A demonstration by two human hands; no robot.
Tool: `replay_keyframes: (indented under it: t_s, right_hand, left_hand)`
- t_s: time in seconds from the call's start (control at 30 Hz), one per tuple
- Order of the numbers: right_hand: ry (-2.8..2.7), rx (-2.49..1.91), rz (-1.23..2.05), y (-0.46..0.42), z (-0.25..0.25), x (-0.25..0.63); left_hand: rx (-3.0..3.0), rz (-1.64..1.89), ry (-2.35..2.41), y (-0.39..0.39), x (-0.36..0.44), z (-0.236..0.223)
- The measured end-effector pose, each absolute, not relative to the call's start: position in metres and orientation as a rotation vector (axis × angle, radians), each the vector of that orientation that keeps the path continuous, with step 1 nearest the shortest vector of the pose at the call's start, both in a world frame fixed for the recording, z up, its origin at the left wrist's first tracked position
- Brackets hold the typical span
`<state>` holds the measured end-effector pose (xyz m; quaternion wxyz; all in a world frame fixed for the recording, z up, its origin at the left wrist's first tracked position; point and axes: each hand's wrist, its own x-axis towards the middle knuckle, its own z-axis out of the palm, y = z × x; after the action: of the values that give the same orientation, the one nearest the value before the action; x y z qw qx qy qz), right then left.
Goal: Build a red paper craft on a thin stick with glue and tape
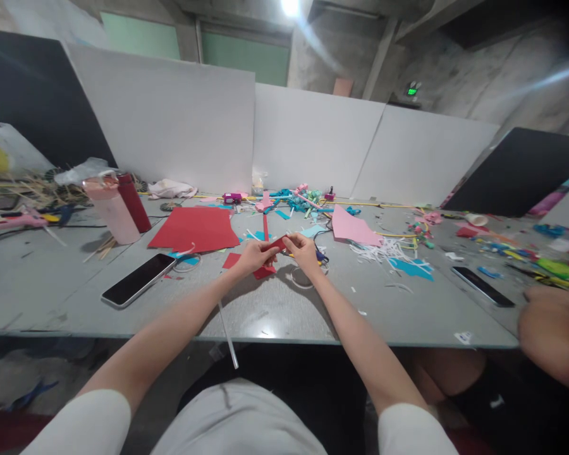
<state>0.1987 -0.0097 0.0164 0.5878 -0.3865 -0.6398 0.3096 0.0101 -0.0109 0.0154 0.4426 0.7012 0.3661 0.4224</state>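
Both my hands meet over the middle of the grey table (pixel 275 316), pinching a small piece of red paper (pixel 279 242) between them. My left hand (pixel 255 255) grips its left end with closed fingers. My right hand (pixel 305 250) pinches the right end. A second red scrap (pixel 264 272) lies on the table just under my left hand. A large red sheet (pixel 195 229) lies behind and to the left. A thin white stick (pixel 228 335) lies under my left forearm and juts over the table's front edge.
A black phone (pixel 138 279) lies at the left, near a pink bottle (pixel 112 210) and a dark red one (pixel 133 201). Pink paper (pixel 352 227), white shreds and coloured scraps litter the back and right. Another phone (pixel 483 285) lies near a co-worker's arm (pixel 552 332). White panels stand behind.
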Motion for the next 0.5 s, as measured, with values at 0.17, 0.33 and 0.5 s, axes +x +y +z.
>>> replay_keyframes:
  t_s: [0.17,0.33,0.5]
  right_hand:
    - [-1.501,-0.924,0.758,-0.006,0.015,0.203]
    - [-1.404,-0.97,0.654,-0.003,0.019,0.213]
    - [-1.39,-0.945,0.677,-0.002,0.016,0.21]
  left_hand:
    - [1.69,1.016,0.901,-0.008,0.01,0.014]
    - [1.656,0.934,0.887,-0.009,0.012,0.011]
    - [1.642,0.951,0.869,-0.005,0.012,0.008]
